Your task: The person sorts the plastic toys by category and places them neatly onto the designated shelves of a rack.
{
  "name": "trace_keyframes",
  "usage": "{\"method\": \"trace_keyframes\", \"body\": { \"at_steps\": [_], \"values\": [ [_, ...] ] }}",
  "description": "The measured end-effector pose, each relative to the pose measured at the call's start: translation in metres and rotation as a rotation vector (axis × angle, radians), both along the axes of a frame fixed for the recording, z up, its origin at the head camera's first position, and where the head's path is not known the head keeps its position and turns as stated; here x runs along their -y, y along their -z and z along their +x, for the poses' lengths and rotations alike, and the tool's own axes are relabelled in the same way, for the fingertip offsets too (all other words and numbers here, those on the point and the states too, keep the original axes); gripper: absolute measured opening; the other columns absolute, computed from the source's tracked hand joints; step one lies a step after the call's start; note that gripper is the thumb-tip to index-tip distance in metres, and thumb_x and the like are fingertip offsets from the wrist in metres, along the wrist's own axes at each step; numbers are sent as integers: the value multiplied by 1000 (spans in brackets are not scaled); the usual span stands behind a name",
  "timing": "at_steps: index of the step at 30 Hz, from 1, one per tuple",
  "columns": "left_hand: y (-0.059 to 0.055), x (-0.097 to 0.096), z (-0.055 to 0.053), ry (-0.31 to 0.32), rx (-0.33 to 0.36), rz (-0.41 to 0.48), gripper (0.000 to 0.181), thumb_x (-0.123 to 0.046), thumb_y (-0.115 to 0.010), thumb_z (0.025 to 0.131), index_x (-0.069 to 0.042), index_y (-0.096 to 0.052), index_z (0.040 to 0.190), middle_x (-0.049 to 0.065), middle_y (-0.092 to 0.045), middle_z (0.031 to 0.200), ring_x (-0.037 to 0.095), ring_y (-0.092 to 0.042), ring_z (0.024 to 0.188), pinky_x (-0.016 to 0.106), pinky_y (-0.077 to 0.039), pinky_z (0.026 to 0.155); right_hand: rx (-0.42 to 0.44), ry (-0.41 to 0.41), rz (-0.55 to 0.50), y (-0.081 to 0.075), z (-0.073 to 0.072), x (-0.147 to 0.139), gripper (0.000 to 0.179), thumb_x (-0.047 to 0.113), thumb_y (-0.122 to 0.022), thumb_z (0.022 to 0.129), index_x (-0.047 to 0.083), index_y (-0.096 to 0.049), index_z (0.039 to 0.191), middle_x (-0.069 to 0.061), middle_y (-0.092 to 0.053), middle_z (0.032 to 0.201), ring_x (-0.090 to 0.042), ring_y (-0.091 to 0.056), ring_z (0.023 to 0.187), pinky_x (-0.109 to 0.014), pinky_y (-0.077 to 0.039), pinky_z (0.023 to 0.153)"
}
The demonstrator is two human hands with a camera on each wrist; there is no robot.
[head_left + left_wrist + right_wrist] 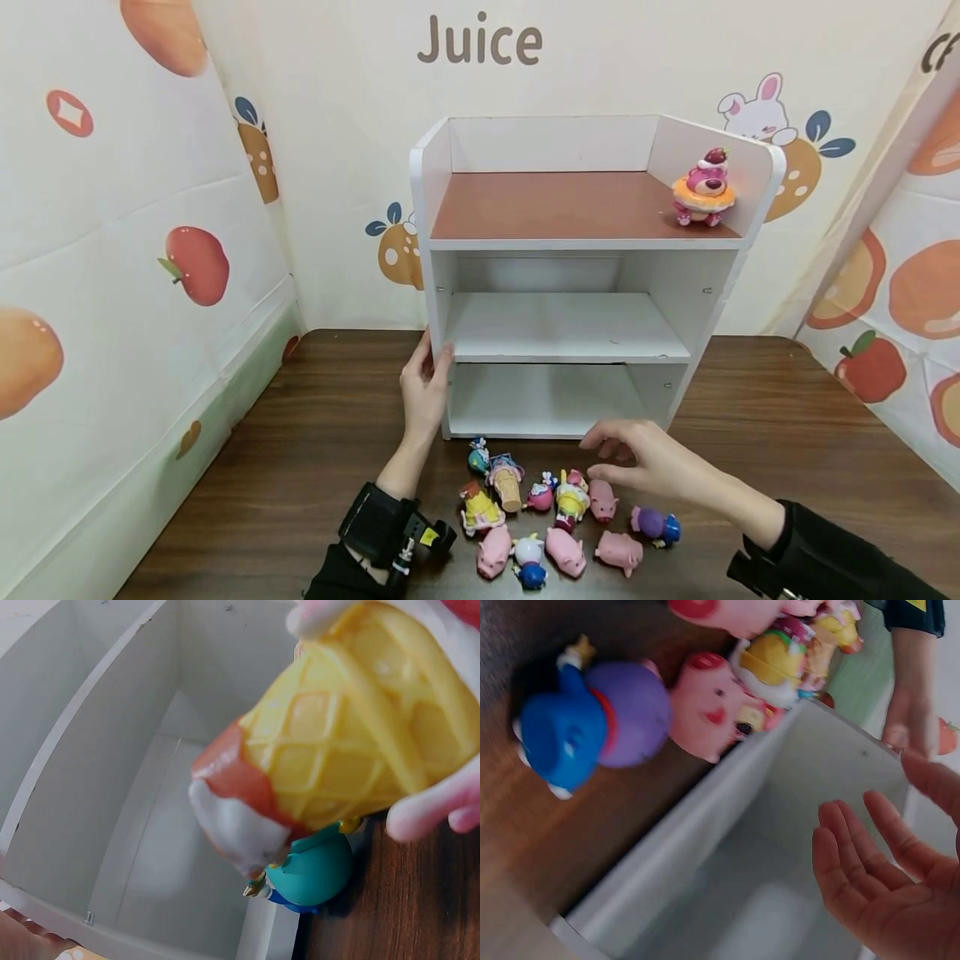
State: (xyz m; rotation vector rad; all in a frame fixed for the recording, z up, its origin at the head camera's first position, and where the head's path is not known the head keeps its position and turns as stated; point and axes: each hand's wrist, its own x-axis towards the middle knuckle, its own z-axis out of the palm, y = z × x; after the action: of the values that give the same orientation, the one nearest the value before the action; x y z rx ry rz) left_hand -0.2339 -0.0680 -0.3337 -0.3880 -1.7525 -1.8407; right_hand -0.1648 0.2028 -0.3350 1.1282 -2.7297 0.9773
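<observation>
A small white shelf unit (573, 325) with a brown top board stands on the table. My left hand (425, 392) grips its left side panel, fingers along the outside and thumb over the front edge. The right hand (637, 454), fingers loosely bent and holding nothing, hovers before the bottom shelf, close over the small toy figures. Nearest to it are a pink pig figure (602, 500) and a yellow-dressed figure (572, 500). In the right wrist view, its relaxed fingers (885, 862) overlap the shelf opening. A pink bear figure in an orange ring (705, 190) stands on the top board's right end.
Several toys lie before the shelf: an ice-cream-cone figure (506, 483), a teal figure (478, 456), a yellow-gowned figure (482, 510), a purple-and-blue figure (656, 525) and more pink pigs (619, 552). Printed backdrop walls (337, 167) enclose the wooden table (315, 417).
</observation>
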Motion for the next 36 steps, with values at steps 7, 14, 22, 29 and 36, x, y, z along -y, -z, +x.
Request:
{"method": "trace_keyframes", "body": {
  "at_steps": [7,14,22,29,36],
  "values": [
    [0,0,0,6,-2,5,42,2,-50,87,8,-41,127,25,-47,122,31,-49,106,20,-43,79,241,-34,44,15,-10,0,35,25,-67,78,5,-57,105,-6,-58,100,-20,-55,85,-30,-49,69],
    [1,0,1,10,11,3,42,1,-50,87,8,-40,128,25,-46,124,31,-49,107,24,-43,81,333,-100,62,29,-23,-1,50,24,-72,73,-3,-53,110,-14,-56,105,-23,-55,87,-31,-48,69],
    [1,0,0,19,1,7,42,2,-49,87,8,-40,128,25,-46,124,31,-48,108,23,-43,80,478,-97,85,39,-34,0,56,22,-76,68,0,-52,114,-8,-54,108,-23,-52,90,-31,-44,72],
    [1,0,-1,17,-3,6,42,2,-49,87,8,-40,128,25,-46,123,31,-49,107,21,-43,80,555,-123,71,39,-40,1,53,17,-76,68,0,-53,113,-5,-55,100,-20,-52,87,-32,-44,71],
    [1,0,-1,13,0,0,42,1,-49,88,8,-40,128,25,-46,124,30,-48,108,24,-43,81,512,-133,102,41,-41,1,43,20,-76,68,5,-58,105,2,-57,93,-17,-53,84,-29,-43,69]
  ]
}}
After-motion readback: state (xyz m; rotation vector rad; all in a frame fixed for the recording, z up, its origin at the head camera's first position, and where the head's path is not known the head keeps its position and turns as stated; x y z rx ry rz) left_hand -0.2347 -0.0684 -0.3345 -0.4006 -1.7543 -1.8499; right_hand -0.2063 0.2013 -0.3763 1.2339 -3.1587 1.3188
